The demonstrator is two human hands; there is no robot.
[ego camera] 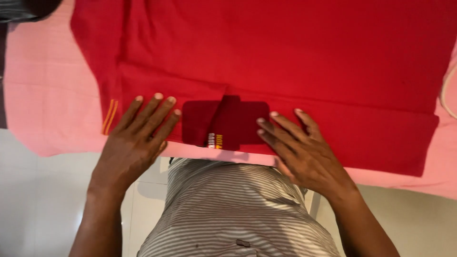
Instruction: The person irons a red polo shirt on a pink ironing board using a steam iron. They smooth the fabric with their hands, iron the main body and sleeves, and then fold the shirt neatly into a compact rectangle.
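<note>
A red shirt (pixel 285 52) lies spread flat on a pink-covered surface (pixel 43 90), back side up, with both sleeves folded inward. Its dark red collar (pixel 226 123) points toward me at the near edge, between my hands. My left hand (pixel 138 138) rests flat on the folded left sleeve, fingers apart, just left of the collar. My right hand (pixel 302 150) presses flat on the right side, fingertips touching the collar's right edge. Neither hand grips the cloth.
Orange stripes (pixel 109 116) mark the sleeve hem at the left. White tiled floor (pixel 33 200) shows below the surface edge. My grey striped shirt (pixel 228 209) fills the lower middle. A white cord (pixel 446 90) lies at the right edge.
</note>
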